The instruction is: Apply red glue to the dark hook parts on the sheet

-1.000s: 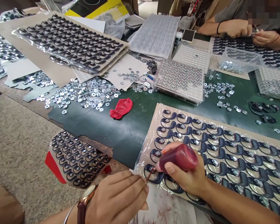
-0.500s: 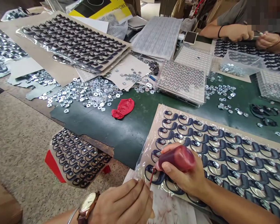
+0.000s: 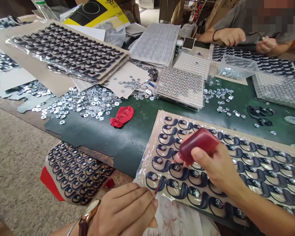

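In my right hand (image 3: 216, 164) is a soft squeeze bottle (image 3: 198, 144) of dark red liquid, tilted with its nozzle down to the left. The nozzle hovers above or touches a card (image 3: 157, 124) bearing rows of dark curved pieces, each with a shiny metal part; contact is unclear. My left hand (image 3: 125, 209), a watch (image 3: 88, 211) on its wrist, is closed at the card's near left corner. A thin reddish stick (image 3: 157, 188) sticks out of its fingertips, close to a curved corner piece (image 3: 153, 178). The stick's lower end is hidden by my fingers.
Loose metal washers (image 3: 88, 101) lie heaped on the green table cover (image 3: 88, 134), beside a red cloth piece (image 3: 123, 117). Clear trays (image 3: 179, 82) stand behind. Another filled card (image 3: 73, 170) sits below the left edge. Across the table, a co-worker's hands (image 3: 229, 36) work over similar pieces.
My right hand has lifted the squeeze bottle up and right, away from the corner piece and the stick's tip. My left hand stays near the corner. The view has shifted slightly.
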A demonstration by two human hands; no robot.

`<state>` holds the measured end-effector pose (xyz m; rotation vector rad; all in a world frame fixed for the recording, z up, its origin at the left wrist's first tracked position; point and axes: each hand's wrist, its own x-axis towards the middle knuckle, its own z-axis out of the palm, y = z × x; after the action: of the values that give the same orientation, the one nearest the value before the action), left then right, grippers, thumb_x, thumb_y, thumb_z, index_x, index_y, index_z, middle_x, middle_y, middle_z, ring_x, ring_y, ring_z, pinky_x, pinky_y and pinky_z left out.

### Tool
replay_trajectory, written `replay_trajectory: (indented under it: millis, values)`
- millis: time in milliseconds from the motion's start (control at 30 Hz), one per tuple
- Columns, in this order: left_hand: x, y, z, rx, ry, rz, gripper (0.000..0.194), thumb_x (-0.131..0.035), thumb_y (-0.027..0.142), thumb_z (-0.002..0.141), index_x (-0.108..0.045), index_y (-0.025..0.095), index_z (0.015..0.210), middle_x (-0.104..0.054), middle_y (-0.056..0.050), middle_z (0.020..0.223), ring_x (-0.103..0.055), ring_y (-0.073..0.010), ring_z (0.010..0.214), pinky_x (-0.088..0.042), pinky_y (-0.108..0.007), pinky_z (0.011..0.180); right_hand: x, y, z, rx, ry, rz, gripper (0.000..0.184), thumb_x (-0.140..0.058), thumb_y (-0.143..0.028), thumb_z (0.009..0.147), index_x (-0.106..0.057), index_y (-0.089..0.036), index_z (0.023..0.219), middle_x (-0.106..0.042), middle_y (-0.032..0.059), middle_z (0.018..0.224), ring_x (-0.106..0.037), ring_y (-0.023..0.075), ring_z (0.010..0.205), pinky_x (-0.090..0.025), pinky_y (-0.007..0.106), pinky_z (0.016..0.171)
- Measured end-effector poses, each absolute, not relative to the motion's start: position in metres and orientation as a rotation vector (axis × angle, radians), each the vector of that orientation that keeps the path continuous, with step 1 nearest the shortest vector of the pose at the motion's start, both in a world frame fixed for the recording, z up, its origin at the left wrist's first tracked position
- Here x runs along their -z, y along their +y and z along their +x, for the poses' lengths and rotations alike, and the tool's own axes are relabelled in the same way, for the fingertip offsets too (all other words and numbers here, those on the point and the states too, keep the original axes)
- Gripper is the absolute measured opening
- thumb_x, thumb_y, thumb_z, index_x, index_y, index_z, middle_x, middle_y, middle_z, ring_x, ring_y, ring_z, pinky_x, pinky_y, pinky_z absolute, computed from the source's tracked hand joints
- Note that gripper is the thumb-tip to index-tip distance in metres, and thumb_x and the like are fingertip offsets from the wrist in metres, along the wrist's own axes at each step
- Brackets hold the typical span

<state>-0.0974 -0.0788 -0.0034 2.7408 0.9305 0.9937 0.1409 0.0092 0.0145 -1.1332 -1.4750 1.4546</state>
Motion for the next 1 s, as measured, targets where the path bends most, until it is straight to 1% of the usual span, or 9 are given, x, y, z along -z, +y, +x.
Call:
replay_trajectory:
  millis: [67,167,300,500,700,833,1000]
  values:
    - [0.008,-0.082,-0.087,-0.941,0.89,2.772,0.022,-0.05,0.024,0.095,-0.07,0.013,0.096,-0.073,-0.002,0.097,-0.069,-0.0124,0.089,-0.054,-0.024,0.092,-0.007,-0.003,0.148,-1.412,-1.434,-1.137,0.013,-0.067,-0.036,0.083,-0.063,-0.024,0.086,-0.071,0.0014,0.064,-0.068,0.0172,0.054,-0.057,0.024,0.049]
    - [0.015,-0.085,-0.072,-0.92,0.826,2.787,0.02,-0.053,0.023,0.093,-0.069,0.013,0.1,-0.072,-0.003,0.099,-0.069,-0.0134,0.092,-0.054,-0.025,0.093,0.009,-0.024,0.156,-1.326,-1.444,-1.091,0.013,-0.064,-0.028,0.085,-0.061,-0.024,0.097,-0.069,0.0,0.066,-0.068,0.0169,0.053,-0.057,0.024,0.048]
    - [0.019,-0.081,-0.065,-0.913,0.737,2.794,0.02,-0.052,0.018,0.093,-0.069,0.012,0.1,-0.072,-0.004,0.101,-0.069,-0.0157,0.092,-0.056,-0.027,0.088,0.024,-0.034,0.161,-1.161,-1.594,-1.056,0.016,-0.067,-0.026,0.081,-0.062,-0.02,0.095,-0.068,0.0044,0.077,-0.068,0.0174,0.055,-0.057,0.027,0.049]
    - [0.011,-0.077,-0.064,-0.889,0.801,2.793,0.023,-0.047,0.015,0.095,-0.069,0.011,0.094,-0.073,-0.004,0.097,-0.069,-0.0159,0.091,-0.055,-0.028,0.088,0.023,-0.031,0.159,-1.189,-1.658,-1.061,0.02,-0.066,-0.028,0.08,-0.059,-0.018,0.096,-0.069,0.0041,0.068,-0.068,0.019,0.058,-0.056,0.028,0.051]
    - [0.013,-0.077,-0.064,-0.866,0.788,2.804,0.02,-0.051,0.016,0.093,-0.07,0.011,0.096,-0.073,-0.005,0.096,-0.07,-0.0164,0.088,-0.056,-0.028,0.087,0.021,-0.03,0.157,-1.186,-1.719,-1.088,0.02,-0.067,-0.03,0.077,-0.059,-0.019,0.092,-0.069,0.0031,0.068,-0.067,0.0186,0.057,-0.056,0.028,0.051]
    - [0.012,-0.075,-0.062,-0.873,0.808,2.801,0.019,-0.052,0.016,0.093,-0.07,0.011,0.095,-0.073,-0.005,0.096,-0.07,-0.0158,0.088,-0.057,-0.027,0.088,0.021,-0.029,0.155,-1.141,-1.699,-1.117,0.016,-0.065,-0.027,0.079,-0.061,-0.018,0.092,-0.069,0.003,0.066,-0.068,0.0189,0.058,-0.056,0.027,0.05]
    - [0.007,-0.072,-0.062,-0.907,0.789,2.797,0.019,-0.053,0.018,0.093,-0.07,0.011,0.092,-0.074,-0.004,0.093,-0.071,-0.0158,0.084,-0.058,-0.027,0.084,0.022,-0.029,0.155,-1.141,-1.657,-1.127,0.015,-0.065,-0.026,0.08,-0.06,-0.019,0.092,-0.069,0.0017,0.064,-0.066,0.0172,0.054,-0.056,0.026,0.049]
